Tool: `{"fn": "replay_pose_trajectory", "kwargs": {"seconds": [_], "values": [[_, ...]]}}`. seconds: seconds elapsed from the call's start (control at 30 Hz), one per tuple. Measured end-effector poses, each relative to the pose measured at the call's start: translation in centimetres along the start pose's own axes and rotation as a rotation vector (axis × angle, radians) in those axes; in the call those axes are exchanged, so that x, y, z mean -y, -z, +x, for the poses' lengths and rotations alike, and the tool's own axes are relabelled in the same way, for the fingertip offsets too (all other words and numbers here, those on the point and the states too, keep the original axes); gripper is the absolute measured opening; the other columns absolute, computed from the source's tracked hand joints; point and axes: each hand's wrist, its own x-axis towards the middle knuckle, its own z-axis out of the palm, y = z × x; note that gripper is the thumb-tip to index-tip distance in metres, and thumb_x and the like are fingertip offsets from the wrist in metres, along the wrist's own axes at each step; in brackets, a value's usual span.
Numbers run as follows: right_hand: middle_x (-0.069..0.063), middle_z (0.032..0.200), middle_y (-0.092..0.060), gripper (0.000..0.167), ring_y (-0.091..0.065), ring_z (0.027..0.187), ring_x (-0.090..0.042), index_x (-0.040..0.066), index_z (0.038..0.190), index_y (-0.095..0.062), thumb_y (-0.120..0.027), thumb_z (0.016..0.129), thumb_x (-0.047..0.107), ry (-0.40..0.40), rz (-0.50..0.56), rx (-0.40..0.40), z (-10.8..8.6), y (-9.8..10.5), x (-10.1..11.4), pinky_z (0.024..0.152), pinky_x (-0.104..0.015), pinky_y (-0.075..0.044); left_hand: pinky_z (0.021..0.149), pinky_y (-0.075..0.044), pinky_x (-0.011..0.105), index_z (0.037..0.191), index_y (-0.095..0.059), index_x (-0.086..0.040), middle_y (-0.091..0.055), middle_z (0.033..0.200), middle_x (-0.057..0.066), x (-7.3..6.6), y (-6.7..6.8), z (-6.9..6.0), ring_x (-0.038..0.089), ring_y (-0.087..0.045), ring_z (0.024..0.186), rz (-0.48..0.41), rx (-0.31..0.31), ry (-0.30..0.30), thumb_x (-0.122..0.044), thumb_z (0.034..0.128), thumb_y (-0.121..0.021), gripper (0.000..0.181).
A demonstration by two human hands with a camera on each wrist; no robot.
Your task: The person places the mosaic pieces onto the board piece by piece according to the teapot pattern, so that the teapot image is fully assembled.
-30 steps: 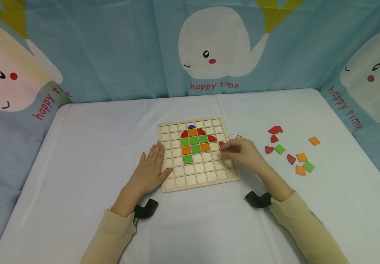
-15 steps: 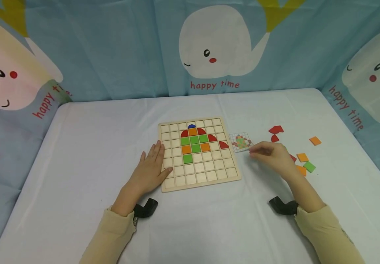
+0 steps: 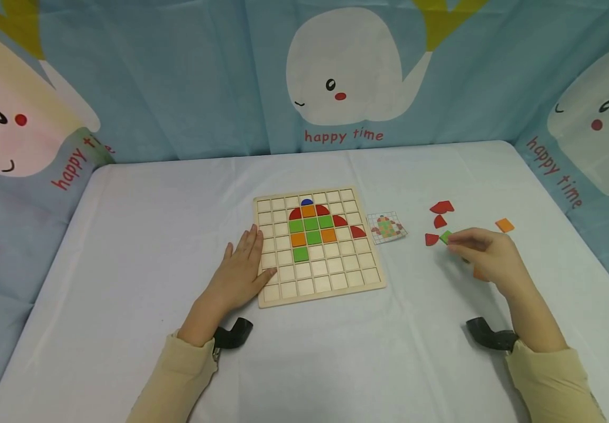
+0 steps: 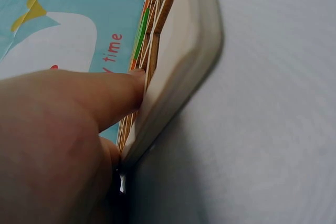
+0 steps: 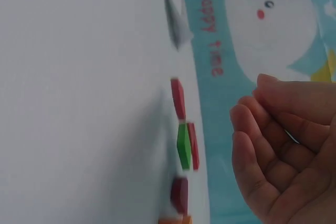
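My left hand (image 3: 238,276) rests with straight fingers on the left edge of a wooden grid board (image 3: 346,276). In the left wrist view the thumb (image 4: 118,93) lies over the board's rim. On the board sit green, orange, red and blue tiles. My right hand (image 3: 489,255) hovers over loose tiles at the right, near a green square tile (image 3: 445,237) that it partly covers. The right wrist view shows its fingers (image 5: 252,166) loosely bent, thumb tip near the index tip, no tile visible between them. The green tile (image 5: 184,147) stands apart from the fingers.
A small pattern card (image 3: 387,228) lies just right of the board. Red rounded tiles (image 3: 443,207) and an orange square tile (image 3: 505,225) lie scattered on the white-covered table (image 3: 336,364). A blue curtain with whales (image 3: 346,70) hangs behind.
My right hand has moved from the board's right side, past the card, to the loose tiles. It has let go of a red tile, now lying on the board. My left hand stays put.
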Motion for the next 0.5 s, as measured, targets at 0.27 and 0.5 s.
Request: {"fn": "replay_pose_trajectory", "kwargs": {"seconds": [0.27,0.5], "values": [[0.016,0.093,-0.066,0.045,-0.054,0.081,0.007,0.005,0.117,-0.064,-0.065,0.088,0.039,-0.112,-0.062,-0.010,-1.2,2.3,-2.6,0.071,-0.021,-0.042,0.109,-0.008,0.059,0.146,-0.011,0.010,-0.004,0.155,0.022,-0.1,0.1,0.0,0.038,-0.006,0.142,-0.003,0.004,0.000,-0.037,0.0964,-0.050,0.079],[0.013,0.098,-0.062,0.049,-0.050,0.095,-0.007,0.001,0.119,-0.061,-0.063,0.089,0.040,-0.162,-0.104,-0.047,-1.2,3.8,-5.0,0.081,-0.036,-0.046,0.109,-0.009,0.060,0.146,-0.011,0.011,-0.004,0.155,0.023,0.0,0.2,-0.1,0.038,-0.006,0.142,-0.004,0.004,-0.003,-0.036,0.0964,-0.050,0.079]]}}
